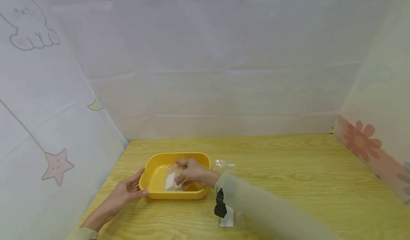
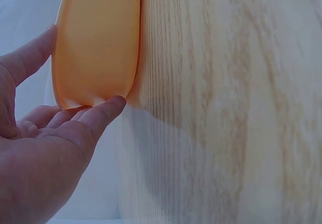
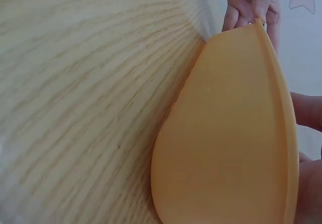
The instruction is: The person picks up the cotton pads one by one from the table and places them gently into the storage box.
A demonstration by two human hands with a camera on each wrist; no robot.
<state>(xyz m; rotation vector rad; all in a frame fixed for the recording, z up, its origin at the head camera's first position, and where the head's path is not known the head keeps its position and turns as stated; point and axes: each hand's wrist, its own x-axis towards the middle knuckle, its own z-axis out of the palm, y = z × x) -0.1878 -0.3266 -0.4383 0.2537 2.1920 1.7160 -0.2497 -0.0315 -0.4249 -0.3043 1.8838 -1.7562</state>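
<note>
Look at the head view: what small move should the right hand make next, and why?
Probably let go of the clear packet and draw back. The right hand pinches it low inside the yellow tub, seemingly at the floor, while the left hand steadies the tub's outer wall. Two more clear packets lie on the table beside it.

No readable text, label, brand or number shows anywhere.
</note>
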